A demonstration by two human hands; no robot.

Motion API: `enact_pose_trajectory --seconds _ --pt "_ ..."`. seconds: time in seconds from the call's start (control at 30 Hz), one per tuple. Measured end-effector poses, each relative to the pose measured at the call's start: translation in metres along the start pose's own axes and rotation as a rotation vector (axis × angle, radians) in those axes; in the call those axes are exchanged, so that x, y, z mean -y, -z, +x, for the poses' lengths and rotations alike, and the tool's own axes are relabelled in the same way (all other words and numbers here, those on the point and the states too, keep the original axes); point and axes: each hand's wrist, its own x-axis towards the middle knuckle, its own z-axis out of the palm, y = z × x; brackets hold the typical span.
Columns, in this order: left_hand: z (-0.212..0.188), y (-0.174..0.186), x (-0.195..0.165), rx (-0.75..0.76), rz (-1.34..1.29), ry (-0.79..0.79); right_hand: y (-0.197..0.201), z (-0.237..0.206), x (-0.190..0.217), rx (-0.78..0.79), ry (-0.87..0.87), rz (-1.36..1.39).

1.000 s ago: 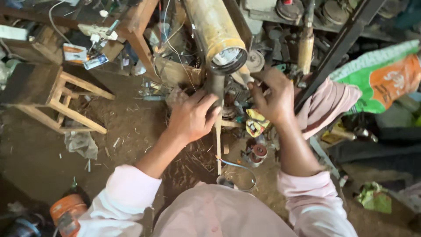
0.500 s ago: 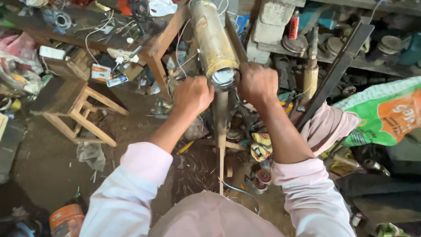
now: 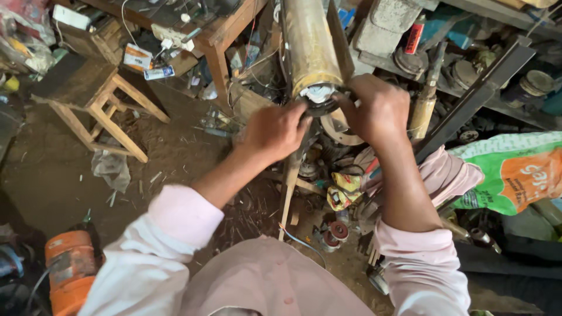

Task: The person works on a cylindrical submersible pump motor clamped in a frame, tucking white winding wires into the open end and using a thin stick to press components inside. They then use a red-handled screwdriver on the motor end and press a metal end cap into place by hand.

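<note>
Both forearms reach up to frame centre; left hand (image 3: 275, 131) and right hand (image 3: 377, 108) curled, fingers closed, facing each other.

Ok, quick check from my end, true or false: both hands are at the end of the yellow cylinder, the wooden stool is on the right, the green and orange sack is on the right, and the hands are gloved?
1. Both the left hand and the right hand are at the near end of the yellow cylinder. True.
2. The wooden stool stands on the right. False: it is on the left.
3. The green and orange sack lies on the right. True.
4. The hands are gloved. False: both are bare.
</note>
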Motion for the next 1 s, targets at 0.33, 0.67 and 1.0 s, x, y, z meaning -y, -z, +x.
enact_pose_trajectory --seconds 0.33,0.67,1.0 --pt "0.03 -0.001 -0.012 -0.009 0.612 -0.235 0.009 -0.054 0.013 0.065 -0.179 0.429" --pt "0.033 -0.007 -0.015 -0.124 0.664 -0.367 0.015 -0.091 0.008 0.074 -0.232 0.498" --pt "0.045 0.002 -0.005 -0.059 0.635 -0.507 0.028 -0.101 0.009 0.079 -0.249 0.512"
